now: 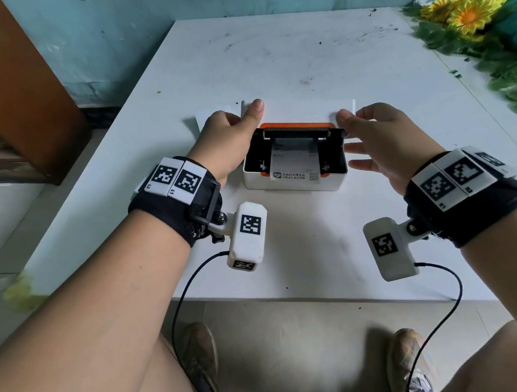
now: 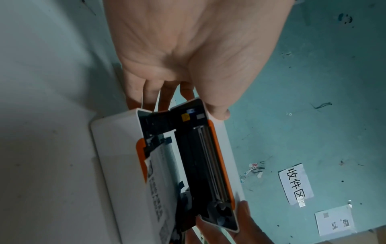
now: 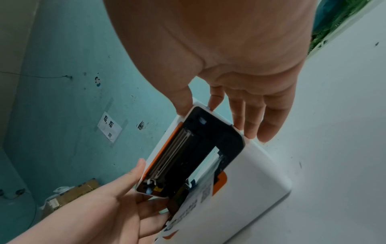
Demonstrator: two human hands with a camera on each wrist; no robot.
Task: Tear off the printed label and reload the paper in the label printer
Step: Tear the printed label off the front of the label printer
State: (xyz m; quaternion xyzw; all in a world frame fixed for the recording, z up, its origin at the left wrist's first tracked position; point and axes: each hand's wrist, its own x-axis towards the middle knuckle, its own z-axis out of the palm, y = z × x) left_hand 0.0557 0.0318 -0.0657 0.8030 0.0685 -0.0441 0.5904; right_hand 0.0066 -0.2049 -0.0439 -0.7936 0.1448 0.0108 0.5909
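I have the label printer (image 1: 294,172) sitting on the white counter (image 1: 300,62) in front of me, its lid (image 1: 294,127) swung up so the black bay is exposed, and the printed paper (image 1: 292,164) lies inside with its leading edge draped over the front lip. My left hand (image 1: 228,141) grips the lid's left end, thumb on one face and fingers (image 2: 150,92) curled behind, which I judge keeps the hinge from flopping either way. My right hand (image 1: 377,143) pinches the lid's right corner between thumb and forefinger, while its other fingers (image 3: 254,118) stay straight and spread beside the printer's side. Holding both ends should let me lower the lid squarely over the paper, so the roller bar (image 2: 208,165) meets it evenly. Several loose white labels (image 1: 209,114) lie on the counter just behind the printer, partly hidden by my left hand. Artificial sunflowers (image 1: 471,13) sit well off to the far right.
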